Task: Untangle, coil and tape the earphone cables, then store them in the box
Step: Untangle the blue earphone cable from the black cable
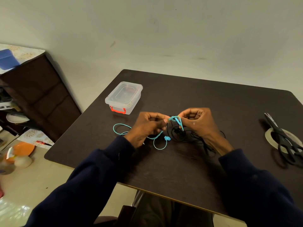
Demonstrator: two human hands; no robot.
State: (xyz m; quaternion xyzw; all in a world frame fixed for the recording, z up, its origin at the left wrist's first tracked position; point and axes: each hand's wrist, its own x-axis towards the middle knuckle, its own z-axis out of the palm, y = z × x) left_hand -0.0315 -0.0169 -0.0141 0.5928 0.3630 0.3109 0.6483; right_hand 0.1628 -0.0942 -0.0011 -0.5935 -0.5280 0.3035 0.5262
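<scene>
A light-blue earphone cable (122, 129) lies in loops on the dark table, knotted with a black earphone cable (177, 135) between my hands. My left hand (147, 126) pinches the blue cable at the knot. My right hand (197, 122) grips the same blue tangle from the right, above the black coil. A blue earbud (167, 138) hangs below the knot. The clear plastic box (123, 97) with a red latch stands shut at the table's back left. A tape roll (270, 136) lies at the right edge under black scissors (281, 140).
The dark table (196, 95) stands against a pale wall. A dark wooden cabinet (41, 95) is on the left, with a blue item on top. Orange and white objects sit on the floor at lower left.
</scene>
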